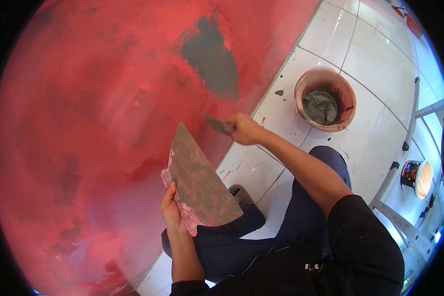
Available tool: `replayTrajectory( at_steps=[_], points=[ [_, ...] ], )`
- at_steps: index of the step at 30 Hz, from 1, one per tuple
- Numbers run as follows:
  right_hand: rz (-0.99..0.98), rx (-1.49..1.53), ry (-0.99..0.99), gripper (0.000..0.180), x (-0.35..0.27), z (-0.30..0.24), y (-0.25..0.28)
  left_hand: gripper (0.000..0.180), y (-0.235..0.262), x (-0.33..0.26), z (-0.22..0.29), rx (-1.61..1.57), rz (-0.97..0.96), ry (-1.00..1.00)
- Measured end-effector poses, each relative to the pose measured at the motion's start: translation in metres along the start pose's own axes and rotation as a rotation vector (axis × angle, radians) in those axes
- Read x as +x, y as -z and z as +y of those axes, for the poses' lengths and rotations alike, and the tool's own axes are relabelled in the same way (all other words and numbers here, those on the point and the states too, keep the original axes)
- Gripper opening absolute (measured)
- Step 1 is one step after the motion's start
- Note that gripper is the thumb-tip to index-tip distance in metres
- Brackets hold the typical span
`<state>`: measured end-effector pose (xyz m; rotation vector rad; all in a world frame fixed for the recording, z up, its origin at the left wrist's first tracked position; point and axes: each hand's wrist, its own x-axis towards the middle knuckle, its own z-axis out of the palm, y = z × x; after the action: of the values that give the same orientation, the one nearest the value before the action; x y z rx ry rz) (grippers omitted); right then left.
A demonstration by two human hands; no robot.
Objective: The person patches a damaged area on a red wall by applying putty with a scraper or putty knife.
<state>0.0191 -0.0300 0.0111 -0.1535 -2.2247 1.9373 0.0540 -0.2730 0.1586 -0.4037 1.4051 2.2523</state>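
My left hand (pixel 170 211) is closed on the pink-crusted edge of a flat, roughly triangular board (pixel 202 185) smeared with grey filler. To its upper right, my right hand (pixel 246 129) grips a small putty knife (pixel 216 124) whose blade is coated grey. The blade points left, toward the red wall (pixel 108 123), with a gap between it and the board's tip. Higher on that wall is a ragged dark grey patch (pixel 211 61). A reddish bucket (pixel 349 114) on the right holds wet grey mix (pixel 320 107).
White floor tiles (pixel 325 34) with grey and red splashes meet the wall along a slanting edge. My bent knee (pixel 328 160) is just below the bucket. At the far right stand a metal ladder (pixel 397 219) and a dark-labelled paint tub (pixel 410 176).
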Motion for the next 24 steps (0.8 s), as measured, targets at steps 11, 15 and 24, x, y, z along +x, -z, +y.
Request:
replayTrajectory(
  at_steps=[11, 15, 24],
  points=[
    [-0.204, 0.451, -0.128, 0.039, -0.053, -0.046, 0.077, 0.026, 0.012, 0.009, -0.013, 0.180, 0.013, 0.020],
    [0.238, 0.130, 0.368, 0.041, -0.079, -0.094, 0.054, 0.024, 0.012, 0.004, -0.017, 0.109, -0.019, 0.119],
    [0.016, -0.324, 0.948, 0.040, -0.096, -0.116, -0.002, 0.023, 0.025, -0.018, 0.010, -0.005, -0.084, 0.055]
  ],
)
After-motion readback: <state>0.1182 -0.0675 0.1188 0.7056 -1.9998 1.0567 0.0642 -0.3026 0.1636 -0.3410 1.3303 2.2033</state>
